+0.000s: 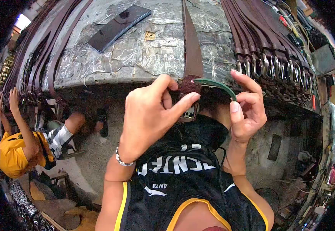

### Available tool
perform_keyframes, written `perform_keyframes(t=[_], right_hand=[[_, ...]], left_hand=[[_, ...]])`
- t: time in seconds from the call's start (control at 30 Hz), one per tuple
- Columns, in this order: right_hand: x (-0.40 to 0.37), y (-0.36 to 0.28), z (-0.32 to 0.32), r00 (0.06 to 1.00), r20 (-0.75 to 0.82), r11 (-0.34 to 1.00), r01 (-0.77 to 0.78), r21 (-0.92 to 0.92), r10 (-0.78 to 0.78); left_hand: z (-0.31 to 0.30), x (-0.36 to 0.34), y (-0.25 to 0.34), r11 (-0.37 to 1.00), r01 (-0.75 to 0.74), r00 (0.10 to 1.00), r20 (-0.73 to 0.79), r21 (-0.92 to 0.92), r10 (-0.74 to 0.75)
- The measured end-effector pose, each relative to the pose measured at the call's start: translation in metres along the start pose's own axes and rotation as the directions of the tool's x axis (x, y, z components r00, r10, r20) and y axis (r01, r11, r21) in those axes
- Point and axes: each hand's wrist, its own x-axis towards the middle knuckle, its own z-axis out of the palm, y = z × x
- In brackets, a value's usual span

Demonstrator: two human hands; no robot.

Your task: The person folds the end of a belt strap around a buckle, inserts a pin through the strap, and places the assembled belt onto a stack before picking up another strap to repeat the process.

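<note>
Left hand: back up, closed in a grip. My left thumb reaches out to the right of the knuckles; left forefinger arched ahead of it, a gap showing between the two. Other fingers curled under the palm, partly hidden. Left wrist behind and a little left of the hand, left forearm angling back from it.

Right hand: near my left, to its right, apart from it. Right thumb up against a bent finger, pinched tight; another finger raised loosely ahead of the pinch, tip pointing left. Right forearm runs back from just behind the palm. Both elbows bent.
</note>
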Motion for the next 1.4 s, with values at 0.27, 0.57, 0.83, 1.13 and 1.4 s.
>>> perform_keyframes(t=[0.27, 0.57, 0.83, 1.13, 1.4], right_hand=[[0.0, 0.0, 0.005, 0.999, 0.044, 0.995, 0.032, -0.091, -0.028], [0.002, -0.001, 0.005, 0.996, 0.075, 0.986, 0.051, -0.157, -0.04], [0.001, -0.001, 0.005, 0.998, 0.06, 0.991, 0.035, -0.13, -0.027], [-0.001, 0.0, -0.001, 1.0, -0.028, 1.0, 0.002, 0.008, -0.002], [-0.005, 0.004, -0.017, 0.999, -0.042, 0.999, -0.022, 0.031, 0.023]], left_hand=[[0.013, 0.002, 0.002, 0.997, -0.055, 0.991, -0.117, 0.06, 0.062], [0.01, 0.002, 0.001, 0.999, -0.037, 0.995, -0.097, 0.027, 0.039], [0.008, 0.003, 0.001, 1.0, -0.009, 0.999, -0.052, 0.0, 0.009], [-0.006, -0.004, -0.005, 0.975, 0.078, 0.996, 0.066, -0.209, -0.065], [-0.017, -0.003, 0.006, 0.992, -0.112, 0.993, 0.022, -0.062, 0.114]])
